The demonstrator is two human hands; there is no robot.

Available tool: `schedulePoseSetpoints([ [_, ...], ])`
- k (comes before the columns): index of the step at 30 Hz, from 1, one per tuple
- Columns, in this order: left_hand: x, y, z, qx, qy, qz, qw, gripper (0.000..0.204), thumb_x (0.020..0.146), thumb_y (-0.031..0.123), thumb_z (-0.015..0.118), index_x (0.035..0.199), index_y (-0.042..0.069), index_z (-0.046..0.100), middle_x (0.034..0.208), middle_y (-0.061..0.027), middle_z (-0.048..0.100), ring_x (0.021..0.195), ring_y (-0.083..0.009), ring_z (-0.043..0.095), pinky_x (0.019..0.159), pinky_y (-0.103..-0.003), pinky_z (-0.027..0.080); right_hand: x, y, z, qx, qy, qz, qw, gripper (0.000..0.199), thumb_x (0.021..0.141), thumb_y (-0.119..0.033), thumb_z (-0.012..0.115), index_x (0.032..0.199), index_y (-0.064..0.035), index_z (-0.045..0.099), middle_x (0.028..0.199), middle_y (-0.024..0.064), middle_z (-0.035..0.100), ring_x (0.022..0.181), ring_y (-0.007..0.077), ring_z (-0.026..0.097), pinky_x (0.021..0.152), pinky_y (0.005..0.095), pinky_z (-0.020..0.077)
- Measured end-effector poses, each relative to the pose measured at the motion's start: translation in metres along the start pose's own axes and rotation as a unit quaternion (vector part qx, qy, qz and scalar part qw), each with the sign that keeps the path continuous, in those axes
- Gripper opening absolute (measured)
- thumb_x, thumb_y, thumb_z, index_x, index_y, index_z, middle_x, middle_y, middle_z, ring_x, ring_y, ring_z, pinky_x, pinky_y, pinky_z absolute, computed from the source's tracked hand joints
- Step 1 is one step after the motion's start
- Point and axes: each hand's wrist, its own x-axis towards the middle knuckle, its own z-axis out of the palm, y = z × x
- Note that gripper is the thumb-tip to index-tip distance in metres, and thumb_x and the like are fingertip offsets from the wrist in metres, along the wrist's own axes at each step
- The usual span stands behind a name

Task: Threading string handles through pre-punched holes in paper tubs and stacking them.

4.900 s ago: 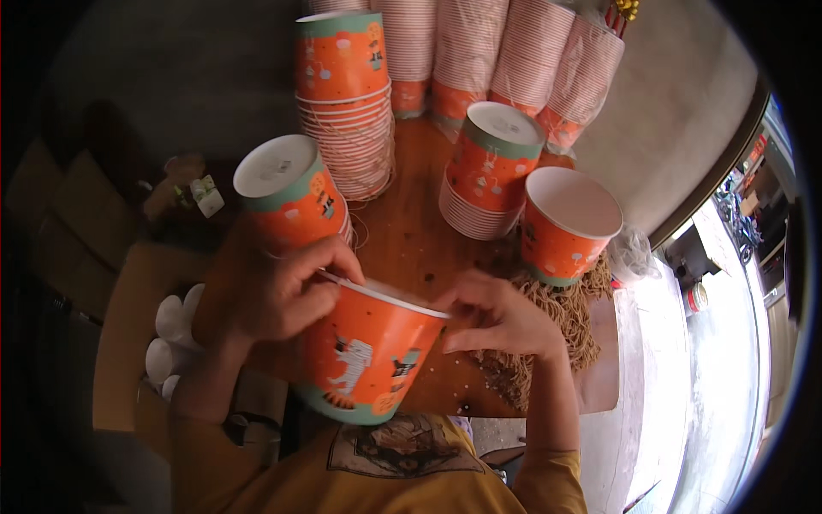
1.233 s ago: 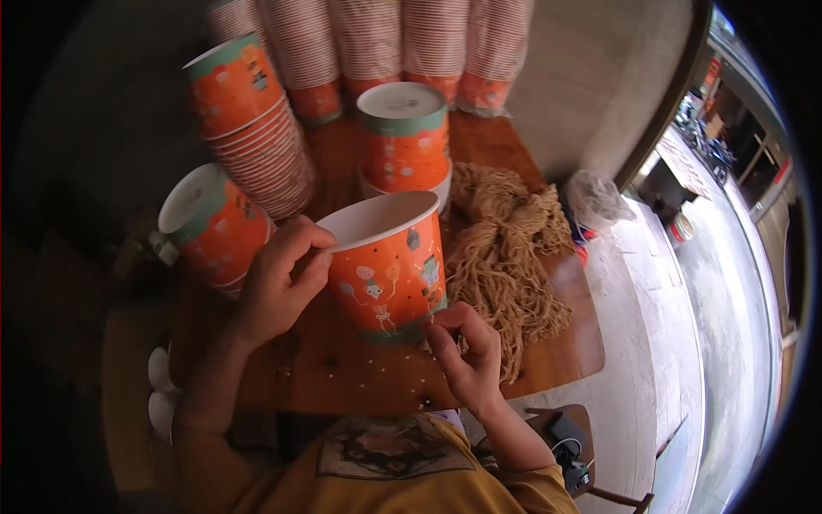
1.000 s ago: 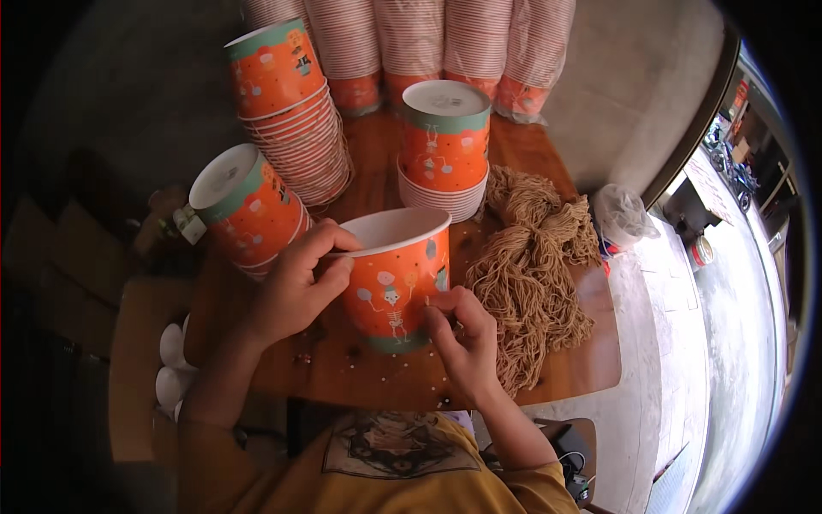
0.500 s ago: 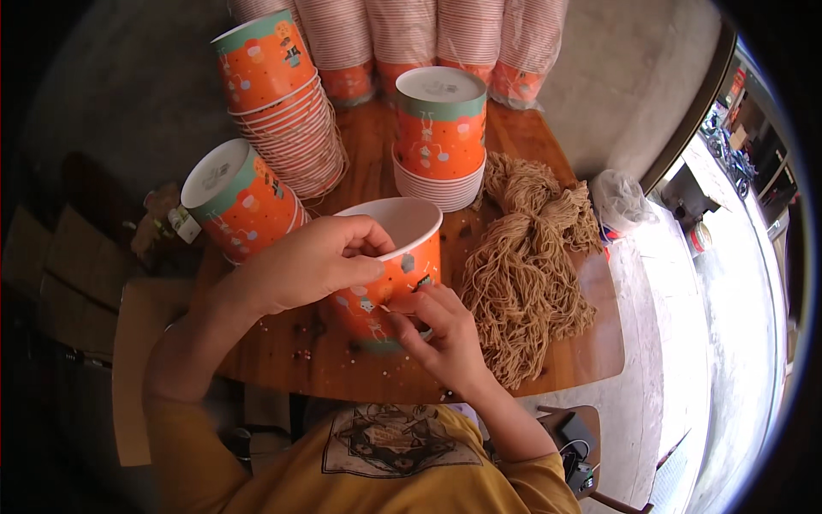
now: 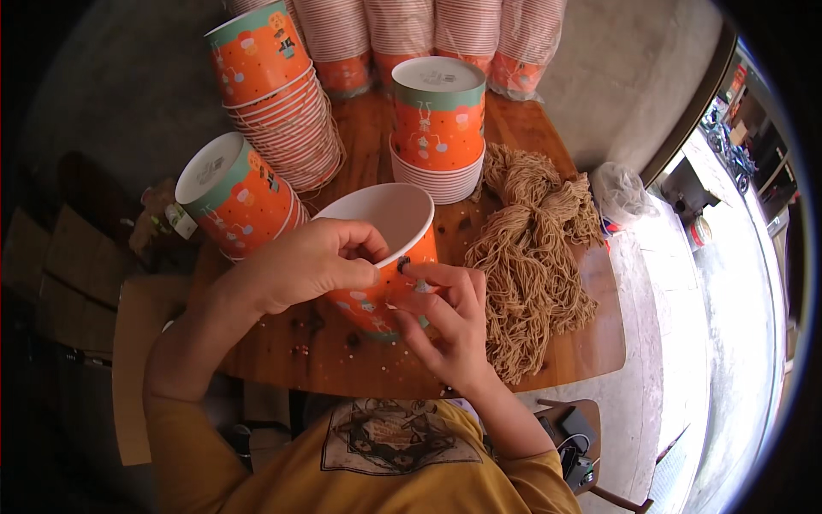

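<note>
A large orange paper bucket (image 5: 377,206) with a white inside and rim stands in front of me, its open top upward and slightly tilted. My left hand (image 5: 321,261) grips the near rim, fingertips inside and thumb against the outer wall. Beside the bucket's right side, my right hand (image 5: 454,321) has its thumb and fingers bent together in a pinch. A tiny pale bit shows at those fingertips, too small to name. To the right lies a thick bundle of tan twine (image 5: 531,265), loose strands spread toward me.
Upside-down nested buckets stand in a short stack (image 5: 438,128), a tall leaning stack (image 5: 265,77) and another at left (image 5: 240,193). Plastic-wrapped bucket stacks (image 5: 402,43) line the back. Small beads and specks dot the wooden table (image 5: 591,325). A white plastic bag (image 5: 618,197) sits beyond its right edge.
My right hand has risen slightly along the bucket's wall, its fingers nearer the rim. The bucket tips a little more, showing more of its inside. My left hand keeps its grip.
</note>
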Motion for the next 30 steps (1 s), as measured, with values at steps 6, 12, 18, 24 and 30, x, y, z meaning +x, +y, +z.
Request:
schedulePoseSetpoints([
  [6, 0.0, -0.001, 0.0, -0.035, -0.002, 0.008, 0.999, 0.021, 0.087, 0.007, 0.061, 0.106, -0.001, 0.061, 0.096, -0.0021, 0.063, 0.089, -0.0065, 0.059, 0.08, -0.022, 0.048, -0.006, 0.003, 0.003, 0.028, -0.039, -0.039, 0.998, 0.025, 0.071, -0.004, 0.072, 0.095, -0.0092, 0.067, 0.111, 0.0039, 0.063, 0.094, 0.0248, 0.056, 0.082, 0.0358, 0.049],
  [12, 0.001, -0.003, 0.002, -0.053, -0.018, 0.017, 0.998, 0.022, 0.088, 0.008, 0.062, 0.108, 0.0, 0.058, 0.101, -0.0025, 0.062, 0.091, -0.0069, 0.058, 0.082, -0.023, 0.048, -0.013, -0.004, 0.0, 0.178, -0.075, 0.128, 0.973, 0.009, 0.083, -0.002, 0.063, 0.092, -0.0033, 0.061, 0.095, 0.0114, 0.064, 0.076, 0.0233, 0.061, 0.066, 0.0337, 0.0521],
  [18, -0.001, -0.014, 0.01, -0.051, -0.045, 0.041, 0.997, 0.026, 0.088, 0.006, 0.061, 0.112, 0.001, 0.054, 0.102, -0.0024, 0.06, 0.092, -0.0074, 0.057, 0.084, -0.024, 0.049, -0.006, -0.002, 0.002, 0.233, -0.017, 0.257, 0.938, 0.007, 0.089, -0.007, 0.058, 0.085, -0.0012, 0.056, 0.065, 0.0054, 0.056, 0.055, 0.0084, 0.05, 0.051, 0.0246, 0.0413],
  [24, -0.004, -0.012, 0.02, -0.07, -0.061, 0.04, 0.995, 0.033, 0.088, 0.001, 0.058, 0.119, 0.002, 0.05, 0.111, -0.0026, 0.057, 0.104, -0.0086, 0.055, 0.092, -0.025, 0.045, -0.007, -0.001, 0.002, 0.275, -0.014, 0.291, 0.916, 0.011, 0.088, -0.008, 0.057, 0.08, -0.0009, 0.055, 0.06, 0.0009, 0.05, 0.056, 0.0035, 0.044, 0.05, 0.0228, 0.0383],
  [30, -0.004, -0.017, 0.025, -0.076, -0.057, 0.052, 0.994, 0.037, 0.087, 0.002, 0.056, 0.123, -0.001, 0.049, 0.109, -0.0064, 0.057, 0.102, -0.012, 0.055, 0.09, -0.027, 0.048, -0.006, -0.002, -0.001, 0.281, -0.021, 0.321, 0.904, 0.013, 0.086, -0.008, 0.055, 0.075, 0.0001, 0.054, 0.061, -0.001, 0.049, 0.06, 0.0034, 0.042, 0.052, 0.0232, 0.0372],
])
